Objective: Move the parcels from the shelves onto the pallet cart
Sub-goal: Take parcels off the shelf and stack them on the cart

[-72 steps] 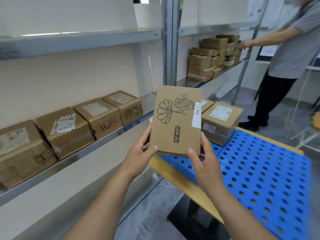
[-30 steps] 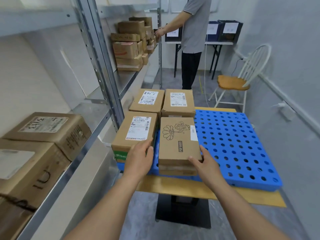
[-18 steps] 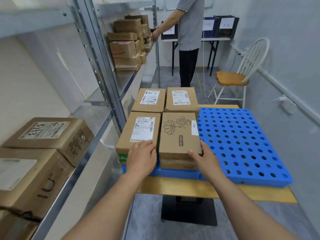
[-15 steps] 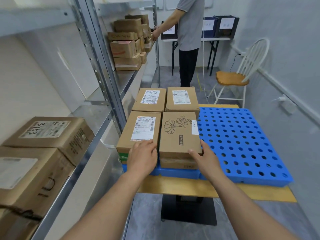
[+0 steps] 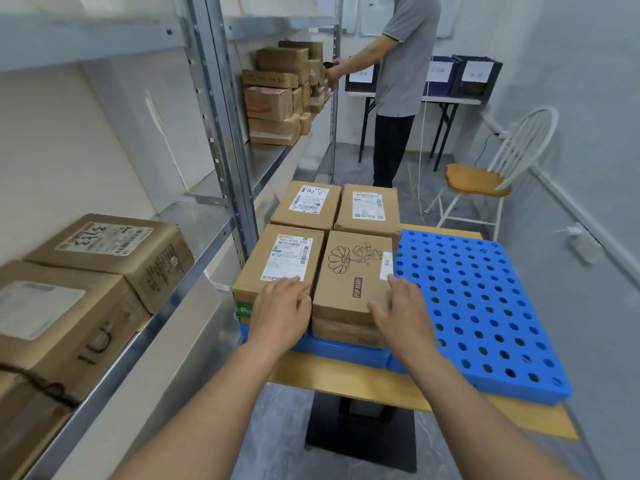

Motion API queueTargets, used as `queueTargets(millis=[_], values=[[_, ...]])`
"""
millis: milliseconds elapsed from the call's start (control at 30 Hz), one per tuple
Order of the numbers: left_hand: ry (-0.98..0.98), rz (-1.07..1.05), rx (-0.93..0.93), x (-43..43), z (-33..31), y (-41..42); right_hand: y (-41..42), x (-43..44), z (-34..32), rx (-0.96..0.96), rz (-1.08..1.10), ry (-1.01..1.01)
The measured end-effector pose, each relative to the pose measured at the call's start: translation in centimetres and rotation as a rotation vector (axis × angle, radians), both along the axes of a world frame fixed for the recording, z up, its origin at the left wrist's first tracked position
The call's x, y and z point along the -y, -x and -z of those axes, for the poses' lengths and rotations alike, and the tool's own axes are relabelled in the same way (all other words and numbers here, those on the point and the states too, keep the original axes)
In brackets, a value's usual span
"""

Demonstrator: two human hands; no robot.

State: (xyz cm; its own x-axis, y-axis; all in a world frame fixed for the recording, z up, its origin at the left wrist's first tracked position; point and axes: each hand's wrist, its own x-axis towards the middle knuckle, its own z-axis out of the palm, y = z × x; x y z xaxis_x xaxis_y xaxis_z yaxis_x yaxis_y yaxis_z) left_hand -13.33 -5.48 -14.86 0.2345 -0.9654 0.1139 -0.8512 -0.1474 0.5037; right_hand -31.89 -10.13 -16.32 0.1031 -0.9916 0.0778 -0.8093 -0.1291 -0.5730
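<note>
A brown Pop Mart parcel (image 5: pixel 353 275) with a flower drawing lies flat on the blue perforated pallet (image 5: pixel 478 306), which sits on the cart's wooden board (image 5: pixel 363 384). It is stacked on another thin box at the front of the pallet. My left hand (image 5: pixel 282 311) lies with straight fingers on the near edge of the labelled parcel (image 5: pixel 284 254) beside it. My right hand (image 5: pixel 398 308) touches the Pop Mart parcel's right edge with spread fingers, thumb at its front corner. Two more labelled parcels (image 5: pixel 306 206) stand behind. Further parcels (image 5: pixel 110 247) wait on the metal shelf at left.
A steel shelf upright (image 5: pixel 225 133) stands close to the pallet's left side. Stacked cartons (image 5: pixel 273 95) fill the far shelf, where another person (image 5: pixel 405 64) stands. A white chair with a wooden seat (image 5: pixel 478 181) is at back right, near the wall.
I carried the Pop Mart parcel from the shelf side and laid it on the pallet. Since half a second ago both hands have loosened and slid forward over the box tops.
</note>
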Motion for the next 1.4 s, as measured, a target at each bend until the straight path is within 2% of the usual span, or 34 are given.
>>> queueTargets(millis=[100, 200, 367, 633, 967, 1400], values=[[0.058, -0.064, -0.012, -1.0, -0.3, 0.7, -0.9, -0.5, -1.3, -0.124, -0.114, 0.161], [0.105, -0.117, 0.003, -2.4, -0.6, 1.7, -1.9, -1.4, -1.4, -0.142, -0.263, 0.384], [0.143, -0.199, 0.043, -4.7, -1.0, 2.4, -3.2, -1.9, -2.0, -0.108, -0.44, 0.471], [0.122, -0.492, 0.101, -10.0, -1.3, 1.4, -7.3, -3.6, -3.7, -0.111, -0.763, 0.48], [0.061, -0.886, 0.138, -19.0, -0.1, 0.3, -12.6, -9.0, -2.3, -0.044, -1.112, 0.508], [0.117, -1.216, 0.085, -27.2, -0.7, -2.0, -17.8, -14.8, -2.8, 0.034, -1.299, 0.459]])
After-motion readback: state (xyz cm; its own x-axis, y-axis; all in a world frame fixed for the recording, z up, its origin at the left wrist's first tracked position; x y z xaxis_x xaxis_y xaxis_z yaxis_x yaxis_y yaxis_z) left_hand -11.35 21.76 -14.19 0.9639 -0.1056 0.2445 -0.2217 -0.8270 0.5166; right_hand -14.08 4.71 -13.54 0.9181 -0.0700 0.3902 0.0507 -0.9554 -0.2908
